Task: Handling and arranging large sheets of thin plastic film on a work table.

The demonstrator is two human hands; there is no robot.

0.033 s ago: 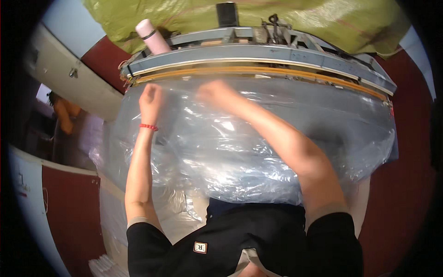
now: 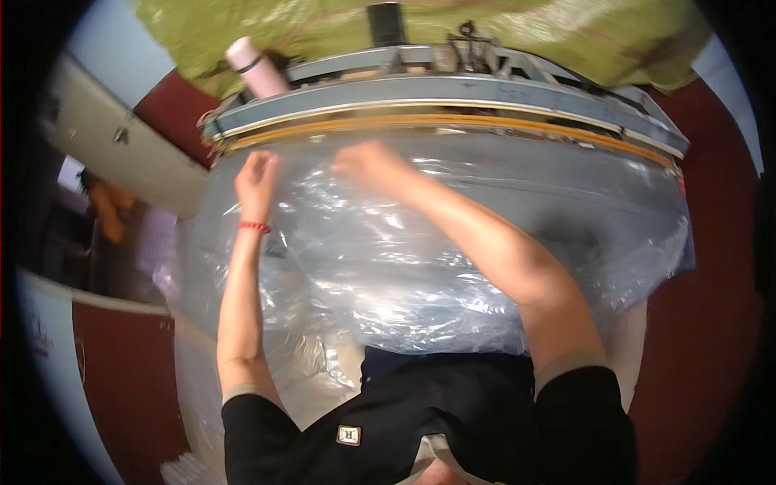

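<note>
A large sheet of clear, glossy plastic film [image 2: 420, 275] covers the work surface and comes up against my waist. Near its far left edge, my left hand [image 2: 257, 179] is closed, with fingers and thumb pinched on the film. A red bead bracelet [image 2: 254, 227] circles that wrist. My right hand [image 2: 368, 166], reaching across from the right, is a little blurred. Its fingers look bent and closed on the film, a short way right of my left hand. Both hands are just short of the long grey metal bar [image 2: 453, 87] with an orange strip [image 2: 420, 121] along its near side.
Behind the bar stand a pink bottle [image 2: 257, 68] and a metal clamp-like fitting [image 2: 470, 53]. A yellow-green woven sheet [image 2: 533, 28] lies beyond. A pale cabinet door [image 2: 105, 121] is at left. More film [image 2: 299, 356] hangs near my left elbow.
The view has shifted slightly, so the bar and bottle sit a little further left. Both hands keep about the same place on the film.
</note>
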